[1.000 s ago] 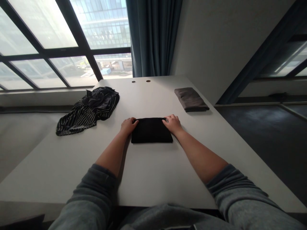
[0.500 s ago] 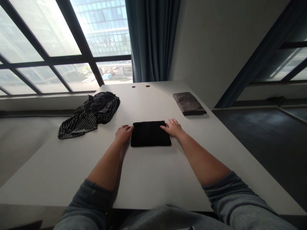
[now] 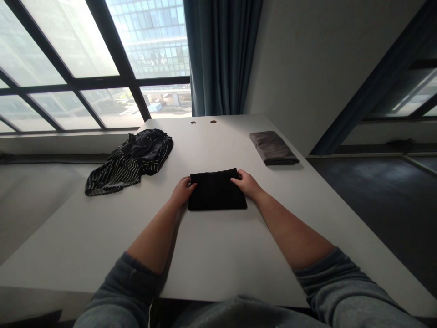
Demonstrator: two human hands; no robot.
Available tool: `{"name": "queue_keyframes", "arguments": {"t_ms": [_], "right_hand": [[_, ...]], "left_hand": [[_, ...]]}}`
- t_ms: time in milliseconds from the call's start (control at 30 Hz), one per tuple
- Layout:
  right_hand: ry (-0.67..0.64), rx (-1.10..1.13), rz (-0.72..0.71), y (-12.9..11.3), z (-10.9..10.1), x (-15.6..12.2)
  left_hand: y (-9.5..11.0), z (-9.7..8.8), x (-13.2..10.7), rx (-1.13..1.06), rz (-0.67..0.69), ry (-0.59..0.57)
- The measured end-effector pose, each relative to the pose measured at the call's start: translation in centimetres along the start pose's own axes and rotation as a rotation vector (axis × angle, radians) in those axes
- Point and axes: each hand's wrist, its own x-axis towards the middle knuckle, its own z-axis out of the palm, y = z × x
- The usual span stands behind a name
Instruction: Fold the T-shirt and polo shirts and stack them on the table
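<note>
The left hand (image 3: 182, 191) and right hand (image 3: 247, 184) sit at opposite side edges of a folded black cloth (image 3: 217, 189), fingers lightly curved over it and palms low; whether they are gripping or only pressing, I cannot tell. The cloth lies flat near the middle of the white desk (image 3: 211, 141), between the two hands. Up to the person's left, a crumpled black-and-white striped garment (image 3: 128, 164) lies well apart from it, and to the right, near the far edge, sits a neatly folded grey cloth (image 3: 273, 148) – also untouched.
</note>
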Motion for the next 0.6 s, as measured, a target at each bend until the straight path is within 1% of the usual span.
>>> {"name": "queue_keyframes", "arguments": {"t_ms": [67, 133, 200, 267, 333, 433, 500, 600], "right_hand": [[0.000, 0.217, 0.000, -0.3, 0.3, -0.2], [-0.002, 0.374, 0.009, -0.6, 0.6, -0.4], [-0.004, 0.460, 0.030, -0.9, 0.8, -0.6], [-0.009, 0.497, 0.068, -1.0, 0.8, -0.7], [-0.006, 0.510, 0.126, -1.0, 0.8, -0.7], [0.010, 0.529, 0.202, -1.2, 0.7, -0.8], [-0.003, 0.564, 0.201, -1.6, 0.5, -0.9], [-0.064, 0.602, 0.171, -2.5, 0.4, -1.2]], "left_hand": [[0.4, -0.1, -0.3, -0.158, -0.015, 0.001], [0.8, -0.1, -0.5, -0.330, -0.065, -0.020], [1.0, 0.1, -0.7, -0.493, -0.113, -0.048], [1.1, 0.4, -0.8, -0.615, -0.157, -0.064], [1.1, 0.7, -0.7, -0.669, -0.208, -0.071], [1.2, 0.8, -0.6, -0.689, -0.261, -0.055], [1.3, 0.8, -0.6, -0.704, -0.274, -0.034], [1.3, 0.8, -0.5, -0.700, -0.268, -0.001]]}}
